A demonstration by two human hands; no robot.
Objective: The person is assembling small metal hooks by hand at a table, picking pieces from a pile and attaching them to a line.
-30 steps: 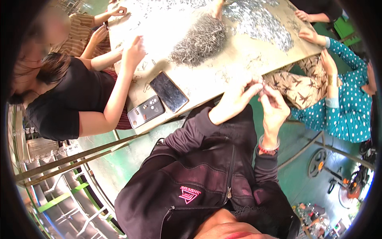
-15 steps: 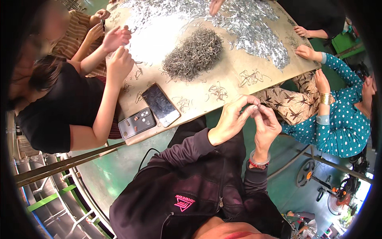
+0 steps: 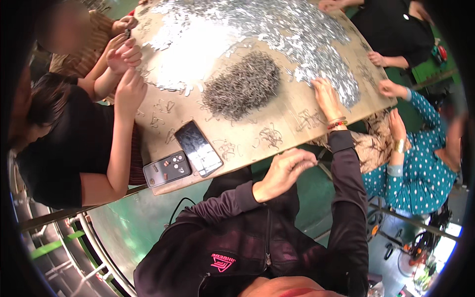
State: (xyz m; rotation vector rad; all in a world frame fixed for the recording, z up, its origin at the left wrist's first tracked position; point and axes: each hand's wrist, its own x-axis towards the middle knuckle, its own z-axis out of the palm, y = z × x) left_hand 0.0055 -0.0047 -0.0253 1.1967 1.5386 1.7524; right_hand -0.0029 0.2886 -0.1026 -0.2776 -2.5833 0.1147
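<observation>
My left hand (image 3: 286, 174) is raised in front of my body, thumb and fingers pinched together. Something small and dark shows at its fingertips, too small to name. My right hand (image 3: 325, 100) reaches over the table with its fingers stretched out, slightly bent. Its fingertips touch the near edge of a wide spread of small, shiny silver metal pieces (image 3: 324, 54). Left of that hand lies a tangled heap of thin grey bent wire hooks (image 3: 242, 84). Smaller clusters of loose wire hooks (image 3: 271, 137) rest along the table's near edge.
A dark phone (image 3: 199, 148) and a phone in a grey case (image 3: 167, 169) lie at the paper-covered table's (image 3: 252, 153) near left corner. Co-workers sit close on both sides: a black-sleeved person (image 3: 64, 143) at left, a person in dotted teal (image 3: 410, 168) at right.
My right hand has left my left hand's fingertips and moved forward to the silver pieces. My left hand keeps its pinch, slightly lower. Co-workers' hands have shifted.
</observation>
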